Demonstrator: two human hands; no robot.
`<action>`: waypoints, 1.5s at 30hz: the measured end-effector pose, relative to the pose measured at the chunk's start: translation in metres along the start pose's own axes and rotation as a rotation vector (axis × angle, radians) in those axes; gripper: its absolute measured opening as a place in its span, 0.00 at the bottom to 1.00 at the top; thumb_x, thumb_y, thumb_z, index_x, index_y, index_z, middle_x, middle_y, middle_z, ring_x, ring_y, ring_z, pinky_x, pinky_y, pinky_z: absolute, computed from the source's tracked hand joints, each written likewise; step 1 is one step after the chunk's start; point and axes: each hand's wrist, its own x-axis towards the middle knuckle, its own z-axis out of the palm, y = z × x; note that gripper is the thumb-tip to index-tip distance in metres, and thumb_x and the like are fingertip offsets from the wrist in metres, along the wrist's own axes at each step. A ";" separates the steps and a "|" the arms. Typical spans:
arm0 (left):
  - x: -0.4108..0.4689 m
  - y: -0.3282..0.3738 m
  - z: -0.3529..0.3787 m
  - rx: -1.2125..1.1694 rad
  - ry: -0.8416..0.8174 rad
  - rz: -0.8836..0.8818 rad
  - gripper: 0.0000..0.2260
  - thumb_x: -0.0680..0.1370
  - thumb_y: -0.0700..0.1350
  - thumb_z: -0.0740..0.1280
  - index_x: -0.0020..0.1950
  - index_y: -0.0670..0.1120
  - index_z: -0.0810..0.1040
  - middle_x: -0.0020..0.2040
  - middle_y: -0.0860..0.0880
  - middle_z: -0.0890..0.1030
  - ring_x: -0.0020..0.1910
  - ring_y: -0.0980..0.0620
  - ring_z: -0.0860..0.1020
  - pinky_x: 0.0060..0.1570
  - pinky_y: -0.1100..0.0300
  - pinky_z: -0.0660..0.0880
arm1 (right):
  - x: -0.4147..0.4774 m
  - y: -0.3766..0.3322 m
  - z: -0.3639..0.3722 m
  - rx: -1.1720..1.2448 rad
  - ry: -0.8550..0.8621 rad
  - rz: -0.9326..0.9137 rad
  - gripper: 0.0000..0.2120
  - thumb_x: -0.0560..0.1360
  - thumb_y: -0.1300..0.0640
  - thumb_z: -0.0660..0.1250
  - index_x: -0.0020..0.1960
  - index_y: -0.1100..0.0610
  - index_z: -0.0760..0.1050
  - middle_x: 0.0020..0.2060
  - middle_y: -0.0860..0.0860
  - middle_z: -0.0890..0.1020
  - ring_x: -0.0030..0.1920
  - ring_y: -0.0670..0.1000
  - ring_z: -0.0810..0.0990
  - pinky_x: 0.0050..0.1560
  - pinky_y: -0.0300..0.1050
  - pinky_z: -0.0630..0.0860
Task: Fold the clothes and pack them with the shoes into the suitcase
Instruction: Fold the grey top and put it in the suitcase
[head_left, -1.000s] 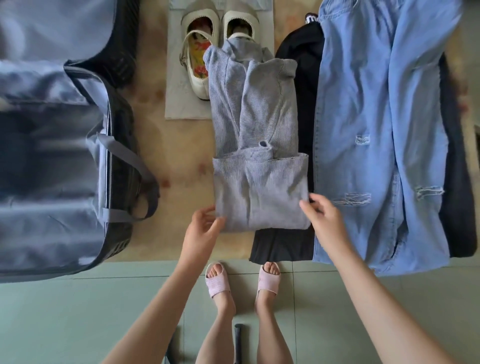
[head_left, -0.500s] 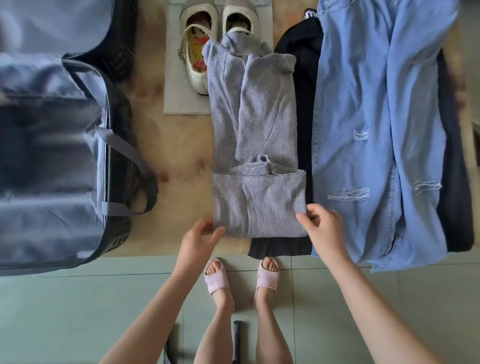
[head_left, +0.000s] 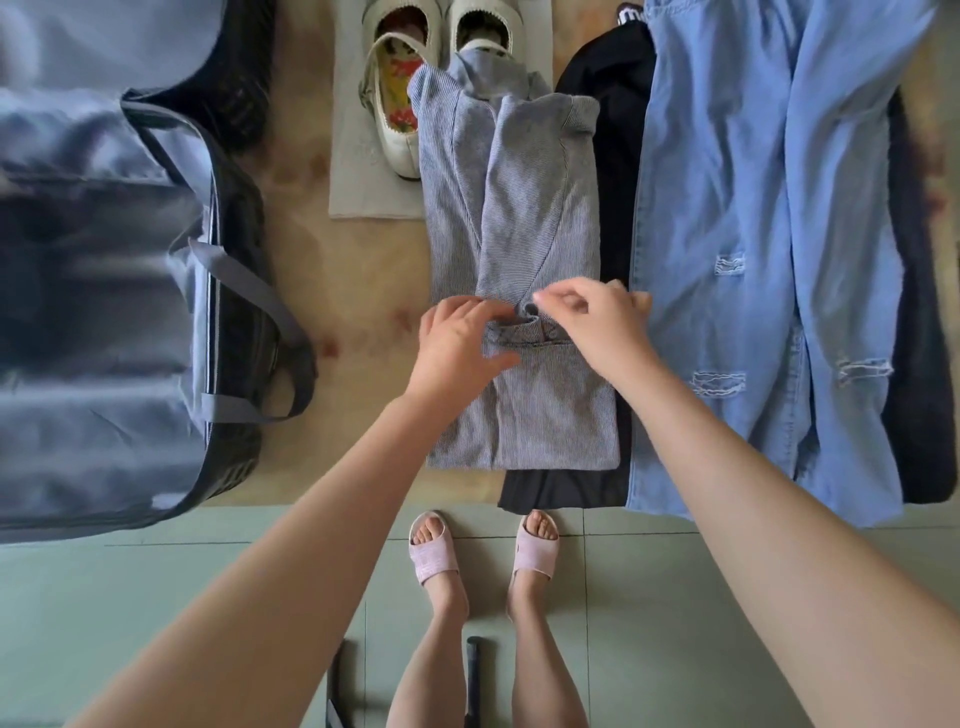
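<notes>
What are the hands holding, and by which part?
The grey striped top, at its folded-over edge mid-length: the left hand grips the edge's left part, the right hand its right part.

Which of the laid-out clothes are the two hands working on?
The grey ribbed top, its near end doubled up: the left hand and right hand are at its fold. The black garment and ripped blue jeans lie beside it.
</notes>
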 end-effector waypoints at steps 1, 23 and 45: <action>0.002 0.000 0.002 0.022 0.011 0.016 0.21 0.71 0.51 0.74 0.63 0.51 0.76 0.59 0.52 0.78 0.65 0.50 0.67 0.64 0.58 0.53 | 0.002 -0.002 0.001 -0.045 -0.046 0.007 0.13 0.75 0.38 0.63 0.50 0.45 0.80 0.42 0.43 0.79 0.51 0.46 0.66 0.50 0.45 0.54; -0.018 -0.003 0.019 -0.135 0.392 -0.003 0.09 0.71 0.43 0.74 0.49 0.46 0.78 0.43 0.58 0.77 0.50 0.56 0.68 0.57 0.62 0.59 | 0.010 -0.014 -0.001 0.037 -0.261 -0.132 0.08 0.79 0.52 0.64 0.54 0.47 0.80 0.37 0.38 0.71 0.45 0.37 0.61 0.57 0.45 0.58; 0.002 -0.011 0.028 0.135 0.312 0.190 0.06 0.70 0.44 0.74 0.46 0.49 0.83 0.48 0.49 0.78 0.51 0.45 0.74 0.54 0.56 0.61 | -0.018 0.048 0.008 -0.136 0.203 -0.248 0.09 0.68 0.49 0.74 0.45 0.52 0.81 0.37 0.40 0.77 0.51 0.51 0.68 0.46 0.42 0.50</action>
